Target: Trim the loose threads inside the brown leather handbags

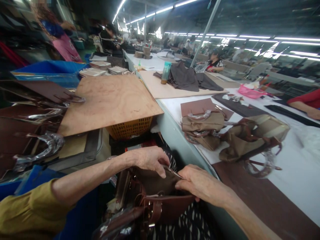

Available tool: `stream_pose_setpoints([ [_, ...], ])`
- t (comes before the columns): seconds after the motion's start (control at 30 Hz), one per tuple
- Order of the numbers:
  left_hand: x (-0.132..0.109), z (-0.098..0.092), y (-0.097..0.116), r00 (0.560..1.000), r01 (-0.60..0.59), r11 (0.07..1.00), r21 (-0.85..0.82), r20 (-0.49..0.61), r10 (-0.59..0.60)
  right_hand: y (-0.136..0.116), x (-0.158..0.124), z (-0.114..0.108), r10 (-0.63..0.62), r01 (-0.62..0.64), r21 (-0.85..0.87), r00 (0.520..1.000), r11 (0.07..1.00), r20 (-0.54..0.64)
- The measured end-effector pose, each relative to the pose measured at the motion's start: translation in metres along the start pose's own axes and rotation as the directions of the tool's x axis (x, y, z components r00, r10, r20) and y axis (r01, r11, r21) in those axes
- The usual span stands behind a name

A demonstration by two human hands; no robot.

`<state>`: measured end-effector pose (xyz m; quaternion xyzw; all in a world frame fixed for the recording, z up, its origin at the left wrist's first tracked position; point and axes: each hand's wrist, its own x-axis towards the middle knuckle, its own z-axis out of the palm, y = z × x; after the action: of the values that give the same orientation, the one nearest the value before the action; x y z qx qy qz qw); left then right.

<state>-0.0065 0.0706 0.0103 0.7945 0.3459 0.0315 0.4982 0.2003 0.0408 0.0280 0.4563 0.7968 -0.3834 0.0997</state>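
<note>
I see the open brown bag (172,208) at six o'clock. The right hand (197,183) pinches its rim (176,173); the left hand (151,159) curves beside it, its grip I cannot tell. Handling the rim seems the present step; the next move probably calls for steady tension.

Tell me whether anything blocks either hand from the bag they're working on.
Nothing visible does: the right hand grips the bag, and the left hand is right at its open top.

a white-topped table (297,160) carries olive-brown bags (203,121), a flat brown sheet (265,196) and dark cloth (250,109).
</note>
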Motion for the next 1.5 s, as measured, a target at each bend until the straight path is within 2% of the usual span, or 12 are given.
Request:
stream_pose_setpoints([
  [0.17,0.007,0.004,-0.010,0.999,0.020,0.997,-0.075,0.029,-0.017,0.002,-0.001,0.000,0.003,-0.003,-0.031,1.000,1.000,-0.029],
  [0.3,0.009,0.008,-0.013,0.999,0.022,0.994,-0.103,-0.023,-0.024,0.001,0.000,-0.001,-0.009,0.007,-0.062,0.999,0.998,-0.039],
  [0.53,0.011,0.011,-0.010,0.999,0.016,0.997,-0.078,-0.048,-0.020,0.000,0.000,0.000,-0.034,0.027,-0.113,0.998,0.993,-0.058],
  [0.7,0.008,0.015,-0.005,0.989,-0.088,0.992,0.094,-0.109,0.098,-0.002,-0.002,-0.001,-0.009,0.000,-0.134,0.998,0.991,-0.070],
  [0.9,0.004,0.022,-0.003,0.979,-0.097,0.966,0.241,-0.150,0.135,0.003,-0.002,0.003,0.000,-0.015,-0.182,0.996,0.983,-0.087],
  [1.13,0.003,0.025,0.003,0.976,-0.040,0.954,0.297,-0.195,0.102,0.001,0.002,0.008,0.062,-0.121,-0.321,0.980,0.939,-0.187],
  [1.33,0.003,0.027,0.002,0.969,-0.030,0.956,0.291,-0.227,0.099,-0.007,0.010,0.007,-0.030,-0.061,-0.378,0.973,0.924,-0.229],
  [1.5,0.003,0.030,-0.001,0.967,-0.015,0.952,0.304,-0.238,0.091,-0.008,0.011,0.007,-0.086,-0.012,-0.413,0.972,0.911,-0.219],
])
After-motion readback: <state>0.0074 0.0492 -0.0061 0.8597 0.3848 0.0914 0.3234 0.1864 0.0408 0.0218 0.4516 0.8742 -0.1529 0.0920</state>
